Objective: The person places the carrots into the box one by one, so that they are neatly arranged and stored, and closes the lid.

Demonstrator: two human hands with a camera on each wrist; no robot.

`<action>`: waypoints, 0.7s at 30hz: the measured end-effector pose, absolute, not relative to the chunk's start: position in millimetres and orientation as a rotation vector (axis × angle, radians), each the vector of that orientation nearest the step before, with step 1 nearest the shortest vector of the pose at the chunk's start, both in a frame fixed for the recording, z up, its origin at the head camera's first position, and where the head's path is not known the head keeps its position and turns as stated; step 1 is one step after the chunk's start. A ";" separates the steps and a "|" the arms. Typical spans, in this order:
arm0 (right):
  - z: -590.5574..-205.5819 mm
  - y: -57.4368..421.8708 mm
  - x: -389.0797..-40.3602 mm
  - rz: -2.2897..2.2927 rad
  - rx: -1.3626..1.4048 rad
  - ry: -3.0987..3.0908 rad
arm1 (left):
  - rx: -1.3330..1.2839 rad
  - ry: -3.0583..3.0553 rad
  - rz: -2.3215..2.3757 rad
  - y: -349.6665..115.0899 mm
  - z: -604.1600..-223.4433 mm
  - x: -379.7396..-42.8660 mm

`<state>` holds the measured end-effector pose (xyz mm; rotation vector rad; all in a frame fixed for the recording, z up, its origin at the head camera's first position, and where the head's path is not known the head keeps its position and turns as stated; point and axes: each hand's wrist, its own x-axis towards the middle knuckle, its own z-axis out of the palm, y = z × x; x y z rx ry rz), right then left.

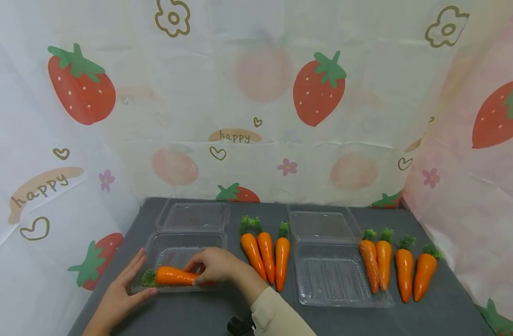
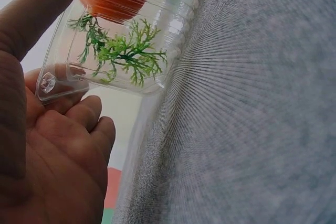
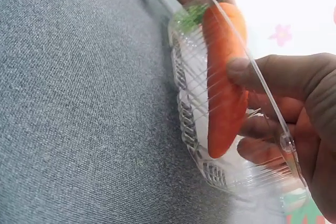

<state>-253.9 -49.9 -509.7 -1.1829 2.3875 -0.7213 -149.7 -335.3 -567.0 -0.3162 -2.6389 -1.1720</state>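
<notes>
An orange carrot (image 1: 174, 276) with a green leafy top lies crosswise along the near side of the left clear plastic container (image 1: 185, 240), its top toward the left. My right hand (image 1: 216, 266) reaches over the near rim and pinches the carrot's narrow half between thumb and fingers. In the right wrist view, the carrot (image 3: 223, 87) shows partly through the clear wall, with the thumb against it. At the container's left near corner, my left hand (image 1: 123, 287) rests with fingers extended along the side and thumb at the front rim; the leafy top (image 2: 123, 51) lies just inside.
Right of this container lie three carrots (image 1: 266, 256). A second clear container (image 1: 336, 275) with raised lid stands farther right, and several more carrots (image 1: 403, 270) lie at its right side, one overlapping its edge. A black object (image 1: 239, 325) sits at the near table edge.
</notes>
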 end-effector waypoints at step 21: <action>-511.6 -55.4 -253.6 -0.626 -1.089 2.507 | -0.314 -2.627 -1.242 -334.6 -565.2 -148.6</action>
